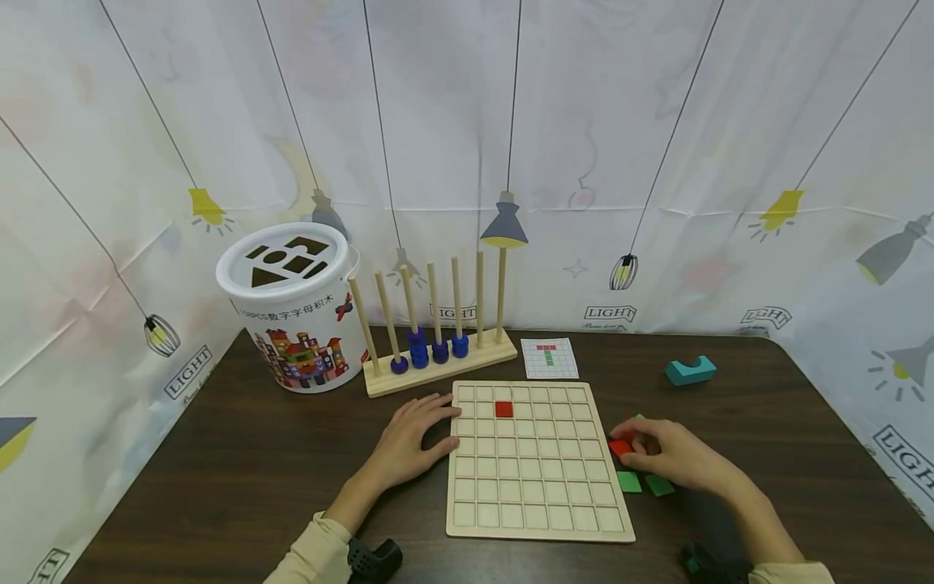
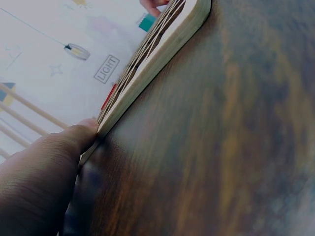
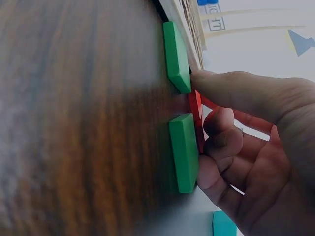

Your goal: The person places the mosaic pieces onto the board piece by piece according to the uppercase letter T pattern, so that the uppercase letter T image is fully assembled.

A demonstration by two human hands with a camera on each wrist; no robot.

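Note:
A pale wooden grid board (image 1: 540, 470) lies on the table, with one red square tile (image 1: 503, 410) in a cell of its second row. My left hand (image 1: 412, 438) rests at the board's left edge, thumb and fingers spread, fingertips on the rim. To the right of the board, my right hand (image 1: 667, 454) pinches another red tile (image 1: 620, 448) between thumb and fingers, low over the table. Green tiles (image 1: 629, 482) lie around that hand; one green tile (image 3: 184, 152) is close by its fingers in the right wrist view.
Behind the board lies a pattern card (image 1: 550, 358) with a red and green T. A peg stand (image 1: 441, 369) with blue beads and a white bucket (image 1: 292, 308) stand at the back left. A teal arch block (image 1: 691, 371) sits at the back right.

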